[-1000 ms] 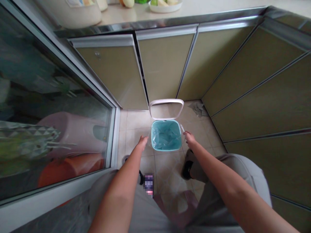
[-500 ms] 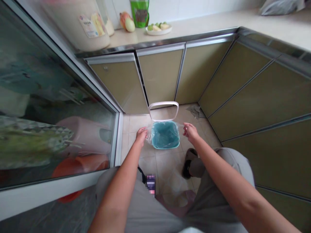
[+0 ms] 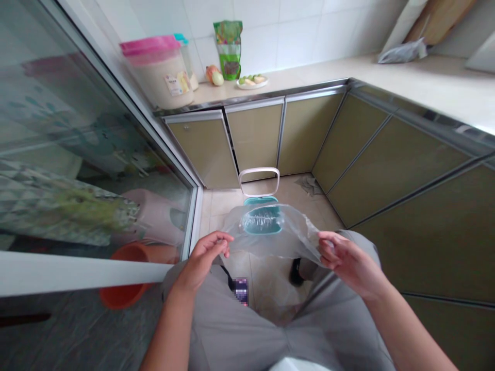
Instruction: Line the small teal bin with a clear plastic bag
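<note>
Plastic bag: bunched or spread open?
Spread open: left hand and right hand stretch the plastic bag apart, with the teal bin visible through it.

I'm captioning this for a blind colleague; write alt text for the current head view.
A person's left hand and right hand hold a clear plastic bag spread between them, a teal bin showing through it. The bin stands on a tiled floor before olive cabinets.

the bag spans from left hand to right hand, overlapping the bin. the frame stands behind the bin, before the cupboards. the rag lies on the floor to their right. the table carries, left to right, tub, pouch and plate, food on the plate.
</note>
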Tool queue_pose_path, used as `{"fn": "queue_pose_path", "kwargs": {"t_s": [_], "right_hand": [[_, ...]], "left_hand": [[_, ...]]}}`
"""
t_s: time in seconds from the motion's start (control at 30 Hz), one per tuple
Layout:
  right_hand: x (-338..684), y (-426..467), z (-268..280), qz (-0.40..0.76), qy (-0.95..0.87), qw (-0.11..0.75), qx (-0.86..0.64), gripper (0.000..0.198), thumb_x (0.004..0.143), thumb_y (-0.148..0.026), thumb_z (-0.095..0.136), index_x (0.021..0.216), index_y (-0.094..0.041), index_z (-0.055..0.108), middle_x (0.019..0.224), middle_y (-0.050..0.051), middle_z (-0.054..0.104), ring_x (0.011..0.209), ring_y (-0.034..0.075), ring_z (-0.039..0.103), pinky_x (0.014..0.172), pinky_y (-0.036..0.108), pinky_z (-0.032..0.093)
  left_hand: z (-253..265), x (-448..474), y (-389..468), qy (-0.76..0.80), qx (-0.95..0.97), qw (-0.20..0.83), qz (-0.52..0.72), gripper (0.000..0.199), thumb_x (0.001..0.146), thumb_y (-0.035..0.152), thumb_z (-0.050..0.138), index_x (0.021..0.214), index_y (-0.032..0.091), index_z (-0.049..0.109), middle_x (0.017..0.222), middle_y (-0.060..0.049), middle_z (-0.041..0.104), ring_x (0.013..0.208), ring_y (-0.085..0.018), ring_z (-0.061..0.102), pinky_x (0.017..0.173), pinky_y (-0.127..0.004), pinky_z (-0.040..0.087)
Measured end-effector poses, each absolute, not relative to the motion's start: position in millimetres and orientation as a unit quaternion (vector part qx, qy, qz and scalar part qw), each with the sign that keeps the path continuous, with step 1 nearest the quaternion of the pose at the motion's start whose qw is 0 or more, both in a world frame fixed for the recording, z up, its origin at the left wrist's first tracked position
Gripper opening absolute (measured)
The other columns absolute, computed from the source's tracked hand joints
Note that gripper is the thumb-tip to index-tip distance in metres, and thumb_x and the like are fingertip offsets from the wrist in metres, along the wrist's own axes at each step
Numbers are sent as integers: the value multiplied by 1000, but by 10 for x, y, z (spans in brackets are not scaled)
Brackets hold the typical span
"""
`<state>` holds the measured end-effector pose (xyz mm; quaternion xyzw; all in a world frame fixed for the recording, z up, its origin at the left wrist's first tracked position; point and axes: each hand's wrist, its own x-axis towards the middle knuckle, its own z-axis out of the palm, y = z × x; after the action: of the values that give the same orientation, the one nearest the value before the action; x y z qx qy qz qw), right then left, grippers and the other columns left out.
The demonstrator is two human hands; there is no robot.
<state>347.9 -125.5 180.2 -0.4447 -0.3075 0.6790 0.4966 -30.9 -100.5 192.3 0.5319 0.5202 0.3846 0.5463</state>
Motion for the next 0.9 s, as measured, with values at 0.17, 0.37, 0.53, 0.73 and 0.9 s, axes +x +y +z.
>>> {"fn": "queue_pose_path", "kwargs": {"t_s": [0.17, 0.37, 0.53, 0.73, 0.9], "right_hand": [[3767, -1607, 2139, 698, -311, 519, -383, 31, 89, -49, 66, 112, -31, 77, 89, 7, 64, 52, 10, 32, 46, 27, 33], [3881, -1553, 2395, 700, -328, 514, -372, 44, 94, -59, 51, 126, -38, 72, 138, 9, 66, 52, 10, 44, 42, 26, 33], [3740, -1148, 2180, 733, -303, 479, -376, 45, 94, -47, 50, 131, -31, 70, 151, 9, 59, 60, 12, 55, 44, 24, 42], [3436, -490, 1505, 746, -244, 445, -431, 36, 92, -28, 52, 124, -21, 66, 136, 12, 65, 68, 13, 65, 53, 25, 53], [3280, 5, 964, 719, -227, 398, -523, 28, 93, -24, 52, 120, -18, 60, 112, 11, 67, 69, 15, 68, 60, 29, 56]], "left_hand": [[2356, -440, -1381, 465, 489, 574, 464, 32, 90, 45, 72, 103, 17, 79, 66, -4, 63, 69, -18, 58, 74, -31, 46], [2401, -541, -1225, 510, 451, 524, 512, 31, 84, 42, 77, 101, 16, 82, 69, -4, 64, 72, -17, 56, 71, -28, 42], [2053, -569, -793, 568, 466, 490, 469, 37, 81, 43, 74, 106, 16, 82, 81, -6, 71, 81, -18, 60, 72, -27, 42], [1354, -414, -217, 607, 512, 500, 346, 40, 78, 40, 66, 105, 14, 80, 92, -11, 79, 95, -24, 70, 78, -30, 49], [796, -274, 140, 648, 491, 520, 264, 34, 78, 32, 65, 103, 13, 79, 90, -11, 80, 80, -20, 69, 74, -29, 49]]}}
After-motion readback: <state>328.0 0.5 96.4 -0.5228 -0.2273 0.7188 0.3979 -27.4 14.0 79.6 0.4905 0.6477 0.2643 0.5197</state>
